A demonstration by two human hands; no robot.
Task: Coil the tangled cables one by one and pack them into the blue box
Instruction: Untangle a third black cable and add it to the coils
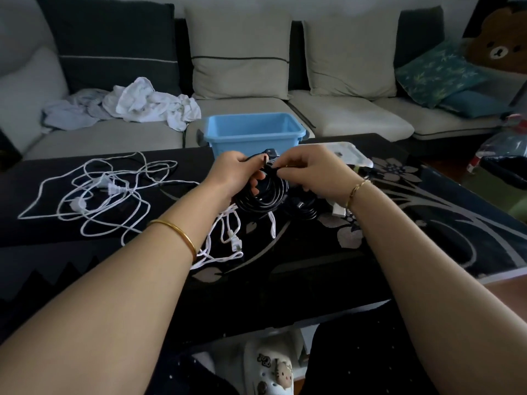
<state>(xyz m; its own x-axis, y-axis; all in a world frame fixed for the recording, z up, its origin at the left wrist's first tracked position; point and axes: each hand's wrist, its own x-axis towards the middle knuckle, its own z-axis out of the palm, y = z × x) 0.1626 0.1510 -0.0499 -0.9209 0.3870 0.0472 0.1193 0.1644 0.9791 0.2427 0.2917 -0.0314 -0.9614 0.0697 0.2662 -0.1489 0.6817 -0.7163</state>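
A black cable (263, 195) is wound into a round coil, held just above the dark table. My left hand (235, 173) grips the coil's left side with fingers curled through it. My right hand (309, 169) pinches the cable's upper part near its plug. The blue box (252, 132) stands open right behind my hands at the table's far edge; I see nothing in the part of its inside that shows. A tangled white cable (94, 195) with plugs sprawls over the table's left half. More white cable (228, 238) lies below the coil.
The black table (399, 252) has a grey flower pattern. A white lid-like object (348, 155) lies behind my right hand. A sofa with cushions and crumpled white cloth (148, 104) stands beyond the table. Bags sit on the floor at the right.
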